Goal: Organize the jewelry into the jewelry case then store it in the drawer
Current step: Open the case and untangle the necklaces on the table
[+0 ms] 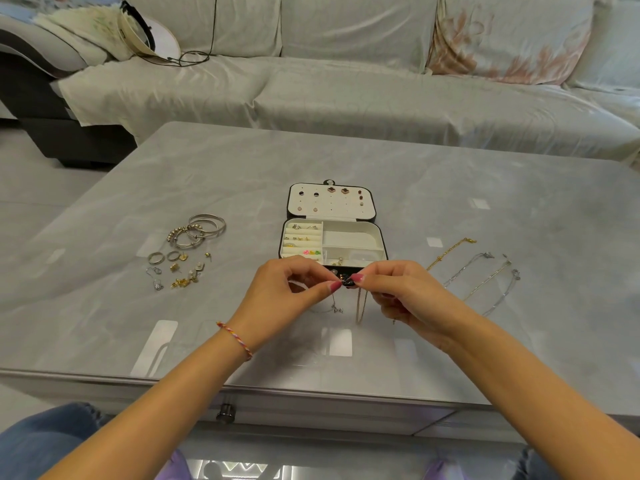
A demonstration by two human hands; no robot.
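Observation:
An open black jewelry case (375, 233) with a cream lining lies mid-table; earrings sit in its lid and left slots. Just in front of it, my left hand (294, 289) and my right hand (398, 292) meet and pinch a small dark pendant (346, 281). Its thin chain (360, 308) hangs down between my hands onto the table. Silver bangles (202, 229), rings and loose earrings (175, 270) lie left of the case. Several chains (478, 275) lie to its right.
The grey glossy table (346, 154) has a drawer with a dark knob (225, 412) under its near edge. A covered sofa (346, 91) stands behind the table, with a hat and a cable on its left end.

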